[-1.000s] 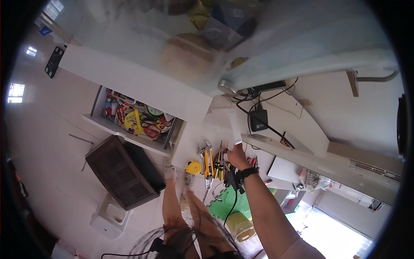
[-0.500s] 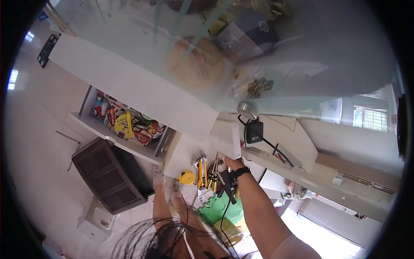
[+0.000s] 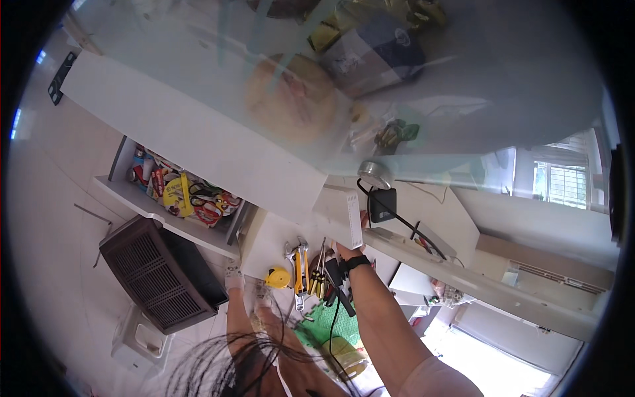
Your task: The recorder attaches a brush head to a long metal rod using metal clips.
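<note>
My right hand (image 3: 349,252), with a black band at the wrist, is closed on a white flat box (image 3: 354,221) with a row of small slots along one edge. Fingertips show beside the box's right edge; the rest of the grip is hidden behind it. Just below lie hand tools on a pale surface: a yellow tape measure (image 3: 278,277), a yellow-handled tool (image 3: 302,264), several screwdrivers (image 3: 319,274) with yellow-and-black handles, and a black corded tool (image 3: 340,284). My left hand is out of view. Both my bare legs reach down left of the tools.
An open drawer (image 3: 165,218) full of packets and small items juts out at left. Below it lies a brown slatted plastic bin (image 3: 155,278). A glass top (image 3: 463,106) spans the upper view. A black cable (image 3: 413,225) runs beside a black box (image 3: 382,206). A green mat (image 3: 331,321) lies below.
The whole view has shifted slightly, so things sit a little farther left. My right hand keeps its grip on the white box; fingertips show more clearly at its right edge.
</note>
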Demonstrator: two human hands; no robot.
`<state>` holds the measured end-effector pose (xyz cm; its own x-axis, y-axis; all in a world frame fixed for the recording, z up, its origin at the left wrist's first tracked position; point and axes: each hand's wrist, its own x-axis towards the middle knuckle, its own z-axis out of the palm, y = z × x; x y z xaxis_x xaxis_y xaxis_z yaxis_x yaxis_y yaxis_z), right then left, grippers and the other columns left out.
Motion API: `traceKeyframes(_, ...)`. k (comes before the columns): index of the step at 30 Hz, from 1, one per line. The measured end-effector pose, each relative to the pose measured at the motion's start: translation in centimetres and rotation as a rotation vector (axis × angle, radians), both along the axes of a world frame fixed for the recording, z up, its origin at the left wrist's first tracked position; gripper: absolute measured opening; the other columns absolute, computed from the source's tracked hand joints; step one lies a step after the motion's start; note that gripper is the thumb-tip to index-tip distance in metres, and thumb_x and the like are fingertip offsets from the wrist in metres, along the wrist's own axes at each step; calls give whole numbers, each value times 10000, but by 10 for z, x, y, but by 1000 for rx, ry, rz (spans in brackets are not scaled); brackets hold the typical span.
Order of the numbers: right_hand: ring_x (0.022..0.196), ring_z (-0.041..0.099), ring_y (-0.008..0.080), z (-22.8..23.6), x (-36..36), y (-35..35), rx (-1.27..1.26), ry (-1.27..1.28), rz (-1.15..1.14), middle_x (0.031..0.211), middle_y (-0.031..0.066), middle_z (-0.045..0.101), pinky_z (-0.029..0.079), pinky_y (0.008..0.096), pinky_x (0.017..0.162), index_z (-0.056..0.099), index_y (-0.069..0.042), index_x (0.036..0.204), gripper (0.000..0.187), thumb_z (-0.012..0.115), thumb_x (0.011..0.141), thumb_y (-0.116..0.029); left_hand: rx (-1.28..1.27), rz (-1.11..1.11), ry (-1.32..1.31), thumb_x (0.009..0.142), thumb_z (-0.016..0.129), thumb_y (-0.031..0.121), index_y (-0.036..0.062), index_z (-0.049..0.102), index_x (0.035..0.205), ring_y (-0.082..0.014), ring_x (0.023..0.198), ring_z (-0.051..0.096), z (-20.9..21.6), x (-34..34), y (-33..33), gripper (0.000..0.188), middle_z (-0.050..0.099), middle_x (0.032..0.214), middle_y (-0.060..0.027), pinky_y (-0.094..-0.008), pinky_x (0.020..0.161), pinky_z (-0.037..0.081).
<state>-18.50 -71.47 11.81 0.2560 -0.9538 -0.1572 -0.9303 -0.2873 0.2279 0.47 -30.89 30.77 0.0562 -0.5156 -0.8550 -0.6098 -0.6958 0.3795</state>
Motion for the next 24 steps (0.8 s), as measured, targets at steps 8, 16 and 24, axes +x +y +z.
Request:
traceKeyframes(8, 1287, 197, 443, 5, 8, 10, 37, -79, -46, 1373, 336, 183, 167, 549, 1034, 125, 103, 1342, 880, 517, 770, -440, 7, -45, -5, 753, 568, 371, -8, 329, 1301, -403, 1258, 247, -4, 1, 0, 708, 300, 1347, -223, -493, 1017, 214)
traceKeyframes(16, 1284, 200, 446, -4, -5, 12, 44, -150, -119, 1373, 336, 185, 169, 551, 1033, 167, 81, 1346, 834, 523, 774, -409, -18, -71, 11, 745, 574, 374, -5, 336, 1296, -408, 1248, 257, -3, -6, 1, 710, 308, 1337, -229, -499, 1010, 221)
traceKeyframes(24, 1235, 279, 436, 21, 27, 29, 97, -406, -110, 1303, 273, 351, 214, 444, 1051, 442, -59, 1242, 480, 523, 782, -168, -24, -64, 9, 737, 580, 378, -3, 342, 1291, -413, 1238, 266, -2, -5, 14, 713, 317, 1327, -234, -505, 1003, 227)
